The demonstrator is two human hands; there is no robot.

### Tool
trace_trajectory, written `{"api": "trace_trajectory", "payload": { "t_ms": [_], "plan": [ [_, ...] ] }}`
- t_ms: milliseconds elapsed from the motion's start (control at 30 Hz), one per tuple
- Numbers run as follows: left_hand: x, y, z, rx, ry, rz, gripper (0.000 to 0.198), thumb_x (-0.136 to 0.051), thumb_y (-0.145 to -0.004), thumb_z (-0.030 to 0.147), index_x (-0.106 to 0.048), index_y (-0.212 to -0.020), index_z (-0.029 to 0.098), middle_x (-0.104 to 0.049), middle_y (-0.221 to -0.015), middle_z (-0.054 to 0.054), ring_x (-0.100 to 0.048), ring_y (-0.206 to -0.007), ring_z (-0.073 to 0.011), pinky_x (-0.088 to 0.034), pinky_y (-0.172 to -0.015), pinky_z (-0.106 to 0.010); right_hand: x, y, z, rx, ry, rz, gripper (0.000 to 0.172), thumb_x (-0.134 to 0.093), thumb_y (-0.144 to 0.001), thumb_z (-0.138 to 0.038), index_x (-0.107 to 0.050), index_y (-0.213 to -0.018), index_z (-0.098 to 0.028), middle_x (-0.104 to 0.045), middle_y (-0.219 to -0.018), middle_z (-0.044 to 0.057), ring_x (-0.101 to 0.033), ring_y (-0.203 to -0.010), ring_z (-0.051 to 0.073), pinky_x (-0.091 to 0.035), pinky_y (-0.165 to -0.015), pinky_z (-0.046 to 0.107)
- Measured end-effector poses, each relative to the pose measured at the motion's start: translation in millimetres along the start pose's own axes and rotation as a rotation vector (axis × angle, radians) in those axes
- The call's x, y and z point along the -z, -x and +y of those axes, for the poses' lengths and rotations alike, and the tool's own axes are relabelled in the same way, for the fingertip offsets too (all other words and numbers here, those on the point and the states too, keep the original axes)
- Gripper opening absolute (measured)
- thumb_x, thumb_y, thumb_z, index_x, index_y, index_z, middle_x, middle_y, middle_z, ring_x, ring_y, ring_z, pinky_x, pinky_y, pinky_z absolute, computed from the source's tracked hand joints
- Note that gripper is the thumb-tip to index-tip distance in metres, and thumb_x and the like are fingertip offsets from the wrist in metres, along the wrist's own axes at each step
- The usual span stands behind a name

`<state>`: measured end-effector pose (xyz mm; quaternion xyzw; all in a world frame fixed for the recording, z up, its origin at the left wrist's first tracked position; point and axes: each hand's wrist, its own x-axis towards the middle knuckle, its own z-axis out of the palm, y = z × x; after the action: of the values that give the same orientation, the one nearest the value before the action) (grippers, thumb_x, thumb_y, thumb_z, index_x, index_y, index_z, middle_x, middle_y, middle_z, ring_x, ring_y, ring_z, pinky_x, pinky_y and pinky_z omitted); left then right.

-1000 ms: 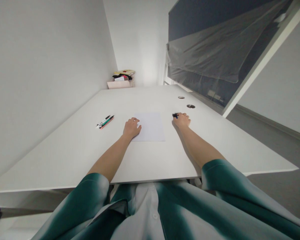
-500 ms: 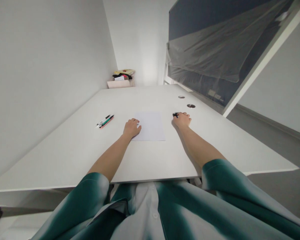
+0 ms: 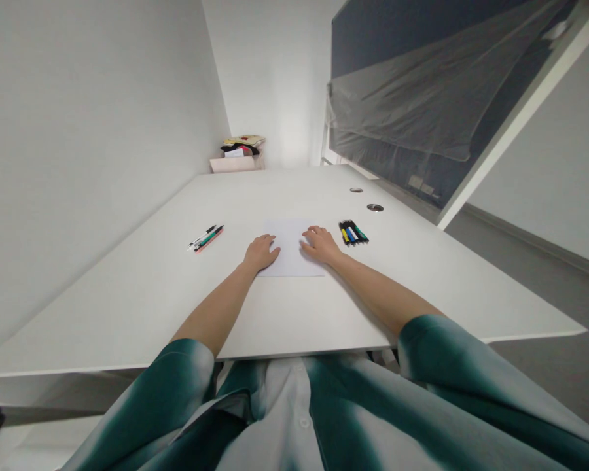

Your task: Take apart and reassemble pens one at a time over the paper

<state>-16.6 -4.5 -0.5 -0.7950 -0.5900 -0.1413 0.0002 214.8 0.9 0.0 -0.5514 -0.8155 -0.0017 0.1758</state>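
Observation:
A white sheet of paper [image 3: 290,243] lies flat on the white table [image 3: 324,307] in front of me. My left hand [image 3: 260,253] rests on the sheet's left edge, fingers flat and loosely together. My right hand [image 3: 320,244] lies flat on the sheet's right part, fingers stretched out, holding nothing. Just right of that hand a bundle of several pens [image 3: 352,232] with black, yellow, blue and green barrels lies on the table. A second small group of pens [image 3: 205,239] lies to the left of my left hand.
Two round cable holes [image 3: 374,208] sit in the tabletop beyond the right pens. A pale box [image 3: 235,163] with piled items stands at the table's far end. A dark board wrapped in plastic film [image 3: 422,111] leans at the right. White wall runs along the left.
My right hand has let go of the pens at the right and moved left onto the paper. The pen bundle now lies uncovered. My left hand has stayed in place.

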Motion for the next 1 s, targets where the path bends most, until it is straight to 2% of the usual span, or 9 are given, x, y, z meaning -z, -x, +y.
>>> {"api": "trace_trajectory", "payload": {
  "t_ms": [133,600,700,767,867,1000],
  "plan": [
    [-2.2,-1.1,0.6,-0.017,-0.024,-0.071,0.044,-0.047,-0.095,0.042,-0.061,-0.132,0.021,-0.055,-0.145,-0.01,-0.049,-0.135,-0.025,-0.038,-0.113,-0.039,-0.7,1.9,-2.6,0.051,0.035,-0.132,0.04,-0.047,-0.097,-0.035,-0.063,-0.128,-0.017,-0.057,-0.136,0.014,-0.052,-0.122,0.03,-0.04,-0.102,0.041],
    [-0.6,-0.4,2.5,-0.017,-0.043,-0.074,0.044,-0.047,-0.095,0.045,-0.062,-0.13,0.022,-0.056,-0.143,-0.01,-0.052,-0.131,-0.0245,-0.04,-0.11,-0.037,1.6,1.8,0.2,0.056,0.045,-0.126,0.039,-0.049,-0.097,-0.036,-0.063,-0.129,-0.017,-0.059,-0.134,0.013,-0.054,-0.121,0.03,-0.042,-0.1,0.039],
    [0.1,-1.4,-0.3,-0.013,-0.028,-0.045,0.042,-0.05,-0.093,0.043,-0.064,-0.126,0.021,-0.059,-0.139,-0.01,-0.052,-0.13,-0.0255,-0.041,-0.109,-0.038,1.5,1.1,1.2,0.054,0.039,-0.128,0.039,-0.049,-0.097,-0.036,-0.063,-0.129,-0.018,-0.059,-0.135,0.013,-0.054,-0.121,0.03,-0.042,-0.1,0.039],
    [1.4,-3.0,-6.7,0.039,-0.028,0.007,0.041,-0.052,-0.091,0.042,-0.065,-0.124,0.021,-0.061,-0.136,-0.01,-0.051,-0.13,-0.0273,-0.041,-0.109,-0.04,1.4,0.9,2.3,0.058,0.032,-0.129,0.04,-0.049,-0.097,-0.037,-0.064,-0.129,-0.018,-0.058,-0.135,0.014,-0.054,-0.121,0.03,-0.042,-0.1,0.039],
    [5.5,-5.3,-24.2,0.199,-0.027,0.097,0.04,-0.052,-0.09,0.04,-0.066,-0.122,0.021,-0.06,-0.136,-0.011,-0.048,-0.131,-0.0295,-0.04,-0.11,-0.043,0.8,0.9,4.4,0.066,0.022,-0.131,0.04,-0.049,-0.097,-0.037,-0.064,-0.129,-0.018,-0.058,-0.136,0.014,-0.055,-0.121,0.029,-0.042,-0.101,0.039],
    [15.2,-3.7,-53.5,0.4,0.002,0.142,0.041,-0.051,-0.089,0.039,-0.064,-0.123,0.021,-0.057,-0.139,-0.013,-0.048,-0.132,-0.0318,-0.04,-0.11,-0.046,-0.6,1.0,6.5,0.071,0.015,-0.128,0.039,-0.05,-0.097,-0.037,-0.064,-0.128,-0.018,-0.059,-0.135,0.013,-0.055,-0.121,0.028,-0.042,-0.101,0.039]
  ]
}}
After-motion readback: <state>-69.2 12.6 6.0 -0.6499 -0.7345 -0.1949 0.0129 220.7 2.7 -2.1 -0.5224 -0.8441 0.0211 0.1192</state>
